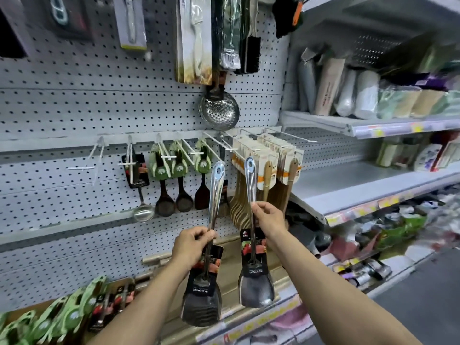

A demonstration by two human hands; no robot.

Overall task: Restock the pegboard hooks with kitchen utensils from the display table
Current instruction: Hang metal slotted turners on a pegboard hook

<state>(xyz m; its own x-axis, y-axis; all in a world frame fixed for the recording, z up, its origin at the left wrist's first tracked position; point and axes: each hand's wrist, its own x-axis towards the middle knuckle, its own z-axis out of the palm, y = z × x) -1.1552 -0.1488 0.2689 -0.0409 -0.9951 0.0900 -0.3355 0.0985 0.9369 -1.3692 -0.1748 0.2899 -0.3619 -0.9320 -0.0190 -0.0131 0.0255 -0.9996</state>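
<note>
My left hand [193, 245] grips the shaft of a steel slotted spatula [216, 185] with a black label card, blade down. My right hand [268, 217] pinches the handle of a second steel spatula [250, 178], also upright with its hang hole on top. Both handle tips stand just below and in front of the white pegboard hooks [224, 145]. One hook at the left [97, 155] is bare; others carry a steel ladle [143, 212], dark spoons with green cards [179, 168] and wooden utensils [268, 160].
A perforated skimmer [219, 110] and packaged tools hang higher on the pegboard [74, 108]. More carded utensils [69, 317] lie on the display table at lower left. Shelves [361, 125] with packaged goods stand to the right.
</note>
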